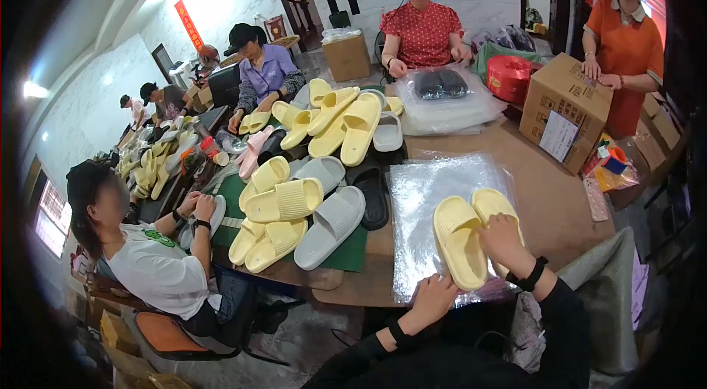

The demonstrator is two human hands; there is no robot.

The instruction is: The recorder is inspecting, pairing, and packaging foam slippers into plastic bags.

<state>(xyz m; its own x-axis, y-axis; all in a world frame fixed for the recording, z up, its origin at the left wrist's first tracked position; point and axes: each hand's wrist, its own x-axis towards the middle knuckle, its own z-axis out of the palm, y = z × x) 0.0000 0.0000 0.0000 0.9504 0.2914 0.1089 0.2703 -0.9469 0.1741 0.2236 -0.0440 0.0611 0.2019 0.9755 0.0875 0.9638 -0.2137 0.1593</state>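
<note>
Up close from the head camera, we work at a brown table (549, 175), where a pair of yellow slippers (458, 249) lies side by side on a stack of clear plastic (416, 186). Our right hand (504, 240) is on the pair, fingers bent at the left slipper's inner edge; how firmly it grips, we cannot tell. Apart from it, our left hand (433, 299) reaches the plastic's near edge, just beside that slipper's heel; whether its fingers pinch anything, we cannot tell. To our left, a heap (285, 200) mixes yellow, grey and black slippers. Across from us, a person in red (421, 36) sits behind a dark pair (440, 84). At right, a person in orange (626, 43) rests both hands on a carton (582, 120) near a red roll (508, 78).
</note>
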